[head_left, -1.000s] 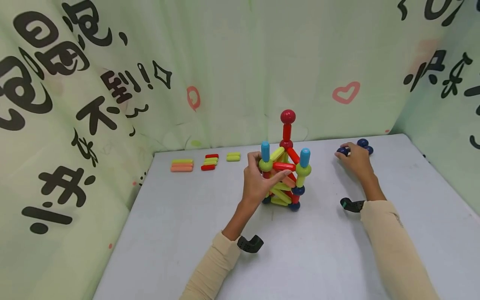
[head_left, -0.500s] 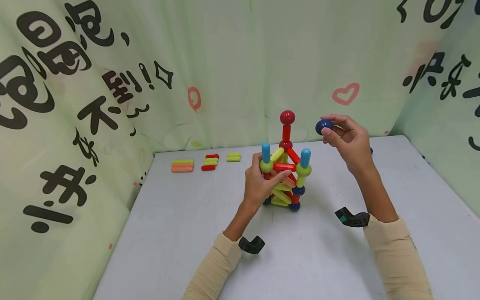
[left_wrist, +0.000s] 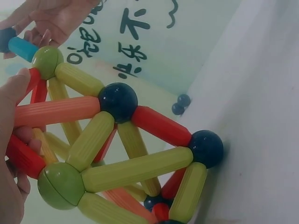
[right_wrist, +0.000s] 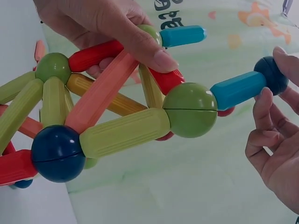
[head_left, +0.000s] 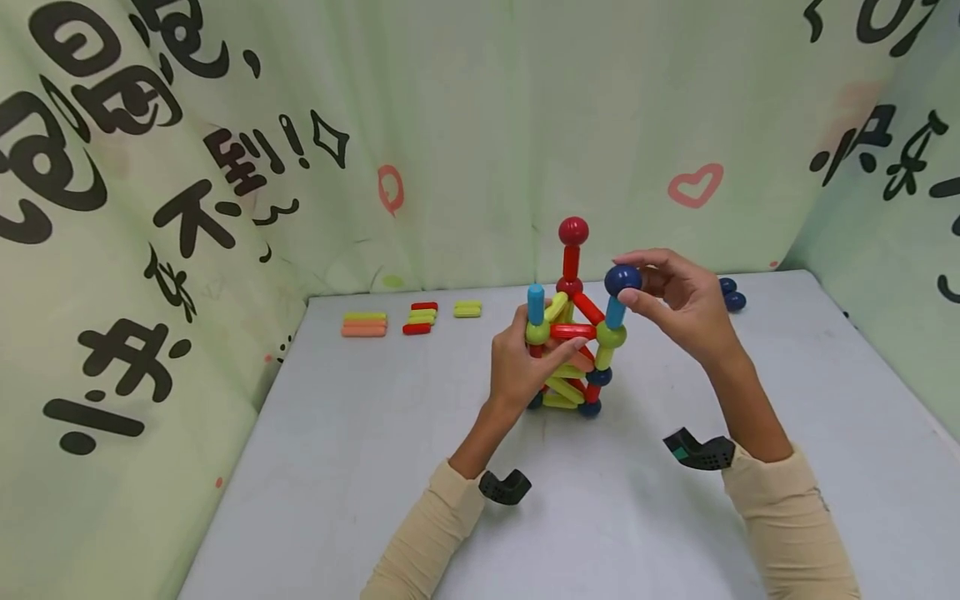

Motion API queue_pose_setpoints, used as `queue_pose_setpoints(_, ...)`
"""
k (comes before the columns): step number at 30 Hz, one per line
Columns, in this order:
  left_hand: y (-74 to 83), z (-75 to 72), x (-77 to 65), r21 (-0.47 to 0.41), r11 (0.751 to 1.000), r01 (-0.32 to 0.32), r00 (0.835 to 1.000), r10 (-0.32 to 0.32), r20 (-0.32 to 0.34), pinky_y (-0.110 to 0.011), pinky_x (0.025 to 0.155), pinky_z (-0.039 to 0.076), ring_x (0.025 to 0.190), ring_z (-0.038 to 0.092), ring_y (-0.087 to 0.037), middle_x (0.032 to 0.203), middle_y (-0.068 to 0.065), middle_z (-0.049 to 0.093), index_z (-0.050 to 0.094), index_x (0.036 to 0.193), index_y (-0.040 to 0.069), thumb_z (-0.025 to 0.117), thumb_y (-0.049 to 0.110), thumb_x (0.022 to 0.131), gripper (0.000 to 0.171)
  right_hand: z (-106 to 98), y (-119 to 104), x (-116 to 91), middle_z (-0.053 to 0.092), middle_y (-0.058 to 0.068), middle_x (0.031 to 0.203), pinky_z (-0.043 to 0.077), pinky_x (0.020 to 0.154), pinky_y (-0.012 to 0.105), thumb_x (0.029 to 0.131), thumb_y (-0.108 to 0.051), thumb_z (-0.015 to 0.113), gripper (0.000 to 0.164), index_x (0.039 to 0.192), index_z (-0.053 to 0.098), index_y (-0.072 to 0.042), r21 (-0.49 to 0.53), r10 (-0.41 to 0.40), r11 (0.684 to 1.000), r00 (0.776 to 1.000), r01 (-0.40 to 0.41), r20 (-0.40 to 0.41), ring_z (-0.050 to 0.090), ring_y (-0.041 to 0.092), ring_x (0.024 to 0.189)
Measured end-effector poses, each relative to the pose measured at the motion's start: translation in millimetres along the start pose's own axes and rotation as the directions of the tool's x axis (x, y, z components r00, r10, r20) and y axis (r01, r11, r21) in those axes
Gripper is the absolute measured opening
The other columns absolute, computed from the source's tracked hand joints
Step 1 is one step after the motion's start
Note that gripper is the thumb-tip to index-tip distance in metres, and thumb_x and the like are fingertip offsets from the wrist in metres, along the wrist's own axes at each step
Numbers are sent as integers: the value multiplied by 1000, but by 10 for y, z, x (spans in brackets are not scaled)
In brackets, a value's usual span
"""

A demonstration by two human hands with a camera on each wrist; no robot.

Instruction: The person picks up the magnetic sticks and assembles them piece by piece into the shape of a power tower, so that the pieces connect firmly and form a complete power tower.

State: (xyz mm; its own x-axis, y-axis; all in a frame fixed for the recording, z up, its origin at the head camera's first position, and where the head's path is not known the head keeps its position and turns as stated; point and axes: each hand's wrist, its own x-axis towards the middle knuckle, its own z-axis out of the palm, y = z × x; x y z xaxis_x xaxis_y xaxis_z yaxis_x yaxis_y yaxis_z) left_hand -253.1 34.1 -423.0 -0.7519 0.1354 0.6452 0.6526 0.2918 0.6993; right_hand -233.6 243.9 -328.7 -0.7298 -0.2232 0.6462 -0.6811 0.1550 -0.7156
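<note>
A tower of magnetic rods and balls [head_left: 573,331] stands on the table, built from red, yellow-green, orange and blue pieces. My left hand [head_left: 517,368] grips its upper left side, the thumb lying across the front. Between the thumb and fingers of my right hand [head_left: 693,315] is a dark blue ball [head_left: 622,280], which touches the top of the right light-blue rod [right_wrist: 240,90]. That rod rises from a green ball [right_wrist: 190,110]. The other light-blue rod [head_left: 536,304] stands bare-topped at the left. A red ball [head_left: 573,230] tops the rear red rod.
Two dark blue balls [head_left: 735,301] lie at the table's back right. Along the back left are small groups of rods: yellow and orange [head_left: 364,331], red and yellow [head_left: 422,317], and yellow [head_left: 467,309]. A printed pale green curtain [head_left: 465,142] hangs behind the table.
My right hand has picked up a dark blue ball from the back right and carried it left onto the right light-blue rod. My left hand keeps its hold on the tower.
</note>
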Motion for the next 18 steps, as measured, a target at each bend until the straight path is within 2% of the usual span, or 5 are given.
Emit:
queue_pose_setpoints(6,-50,-24,19,37,996,-77,997,77,0,-15,58,48,70,59,-12,90,-8,72,56,127,3,81,23,81,56,-65,52,-1,66,2,112,53,77,13,90,2,64,40,129,55,6,68,17,998,999,-14,-33,63,11,79)
queue_pose_setpoints(10,-52,-16,6,108,988,-111,993,115,-32,-23,56,48,68,55,-12,82,-6,69,61,117,2,82,26,78,50,-234,231,-48,69,1,106,51,71,13,97,-5,57,30,126,61,2,60,134,990,966,-124,-220,58,12,70)
queue_pose_setpoints(14,-43,11,-28,189,971,-144,982,163,-92,-27,58,49,69,57,-12,81,-5,70,63,105,3,83,30,76,45,-502,584,-142,68,-8,92,48,65,11,97,-19,60,25,116,66,-3,-28,313,929,824,-369,-473,57,6,66)
queue_pose_setpoints(16,-33,26,-36,242,956,-166,971,201,-128,-24,59,45,66,56,-11,76,-4,68,64,99,4,83,32,76,42,-648,811,-201,65,-12,89,46,62,10,97,-27,60,29,114,66,-4,-89,374,858,734,-505,-566,57,1,65)
queue_pose_setpoints(18,-21,46,-40,303,933,-193,956,249,-158,-20,58,42,63,55,-10,71,-2,64,64,94,5,82,34,76,39,-802,1041,-271,62,-11,96,44,64,9,99,-32,55,35,118,65,-5,-179,422,750,669,-637,-612,55,-3,70)
